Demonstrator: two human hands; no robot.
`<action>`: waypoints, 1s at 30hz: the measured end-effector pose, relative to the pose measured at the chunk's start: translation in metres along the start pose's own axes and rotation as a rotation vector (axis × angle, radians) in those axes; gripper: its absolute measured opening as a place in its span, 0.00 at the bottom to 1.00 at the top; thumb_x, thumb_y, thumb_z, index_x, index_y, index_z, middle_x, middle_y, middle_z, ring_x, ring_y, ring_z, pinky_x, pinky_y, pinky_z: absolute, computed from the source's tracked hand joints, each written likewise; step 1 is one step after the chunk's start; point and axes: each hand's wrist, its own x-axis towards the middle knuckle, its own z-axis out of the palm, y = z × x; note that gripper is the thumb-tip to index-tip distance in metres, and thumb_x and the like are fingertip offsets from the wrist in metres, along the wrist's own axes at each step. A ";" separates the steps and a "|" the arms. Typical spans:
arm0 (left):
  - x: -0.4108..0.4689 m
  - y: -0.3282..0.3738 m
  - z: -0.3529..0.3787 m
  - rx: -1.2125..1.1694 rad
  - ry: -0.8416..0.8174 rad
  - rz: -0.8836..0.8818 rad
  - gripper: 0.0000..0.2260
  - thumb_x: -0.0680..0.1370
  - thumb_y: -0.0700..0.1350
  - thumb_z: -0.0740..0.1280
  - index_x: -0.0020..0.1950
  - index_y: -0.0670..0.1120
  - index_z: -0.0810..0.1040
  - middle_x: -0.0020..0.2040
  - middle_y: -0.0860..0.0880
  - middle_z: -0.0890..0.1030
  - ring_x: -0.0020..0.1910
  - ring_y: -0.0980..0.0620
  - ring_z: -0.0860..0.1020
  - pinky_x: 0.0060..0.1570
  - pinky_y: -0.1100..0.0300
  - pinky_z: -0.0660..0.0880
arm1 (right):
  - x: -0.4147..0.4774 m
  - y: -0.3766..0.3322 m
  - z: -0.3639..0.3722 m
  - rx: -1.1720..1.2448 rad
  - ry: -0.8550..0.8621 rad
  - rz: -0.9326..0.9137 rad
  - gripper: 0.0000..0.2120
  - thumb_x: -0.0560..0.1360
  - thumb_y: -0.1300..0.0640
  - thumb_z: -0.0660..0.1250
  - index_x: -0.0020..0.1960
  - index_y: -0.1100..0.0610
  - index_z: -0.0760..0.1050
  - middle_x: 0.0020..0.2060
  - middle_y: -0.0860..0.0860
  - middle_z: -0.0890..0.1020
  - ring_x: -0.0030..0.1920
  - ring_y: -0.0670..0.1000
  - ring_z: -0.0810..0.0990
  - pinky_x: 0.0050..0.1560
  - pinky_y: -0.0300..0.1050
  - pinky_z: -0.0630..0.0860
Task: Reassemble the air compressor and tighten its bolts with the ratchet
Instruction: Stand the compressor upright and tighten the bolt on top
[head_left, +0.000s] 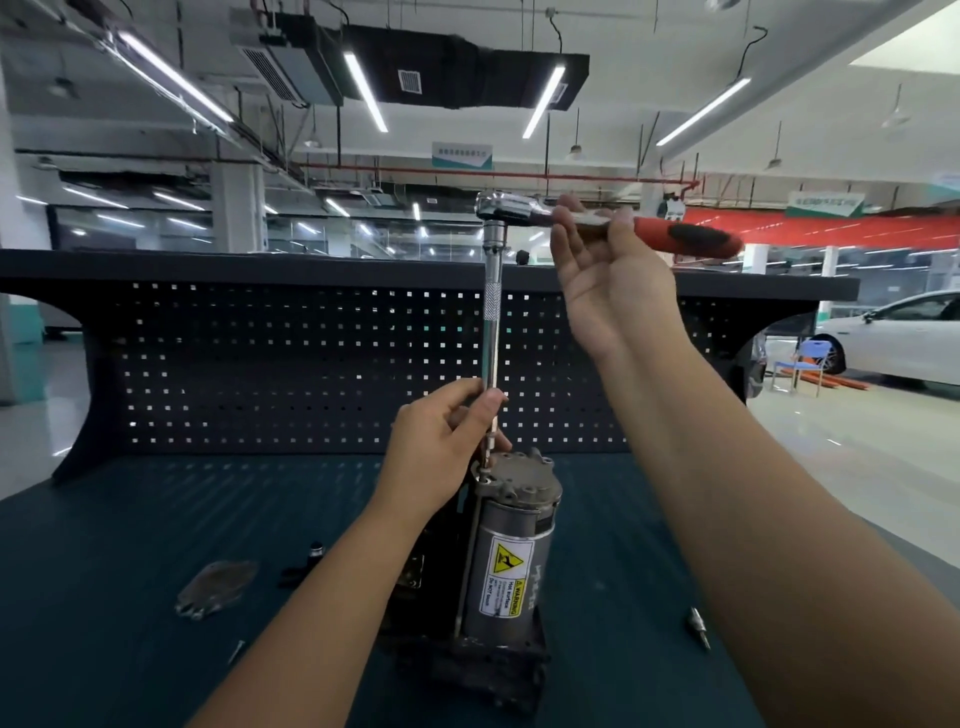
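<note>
The air compressor (511, 551) stands upright on the dark bench, a grey cylinder with a yellow warning label on a black base. A ratchet (519, 207) with a red and black handle sits on top of a long chrome extension bar (492, 312) that runs straight down to the compressor's top cap. My left hand (447, 441) pinches the lower end of the bar just above the cap. My right hand (608, 265) is raised, palm toward me, holding the ratchet's shank between thumb and fingers near the head.
On the bench (130, 571) lie a grey metal cover plate (218, 587), a small black part (314, 551), a loose screw (236, 649) and a socket bit (698, 626). A dark pegboard (260, 364) stands behind. A white car (893, 332) is parked far right.
</note>
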 end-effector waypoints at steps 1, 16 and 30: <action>0.000 0.000 0.000 0.000 0.008 -0.002 0.16 0.72 0.59 0.62 0.48 0.49 0.80 0.33 0.49 0.83 0.31 0.56 0.82 0.32 0.62 0.78 | -0.003 0.001 0.001 -0.065 -0.041 -0.068 0.08 0.83 0.58 0.53 0.51 0.61 0.67 0.41 0.59 0.82 0.35 0.53 0.84 0.37 0.41 0.80; -0.002 0.000 -0.004 0.049 -0.070 -0.005 0.04 0.77 0.48 0.66 0.46 0.54 0.80 0.35 0.49 0.84 0.33 0.49 0.82 0.36 0.62 0.79 | -0.017 0.002 -0.002 0.019 0.092 -0.247 0.08 0.83 0.56 0.53 0.58 0.60 0.66 0.35 0.56 0.84 0.32 0.51 0.83 0.34 0.41 0.80; 0.002 0.000 -0.002 0.074 -0.033 -0.059 0.07 0.77 0.50 0.65 0.49 0.48 0.79 0.35 0.51 0.84 0.29 0.53 0.81 0.33 0.65 0.78 | -0.023 0.021 0.008 -0.675 -0.259 -0.754 0.05 0.79 0.65 0.60 0.48 0.56 0.69 0.44 0.54 0.79 0.41 0.52 0.82 0.46 0.46 0.81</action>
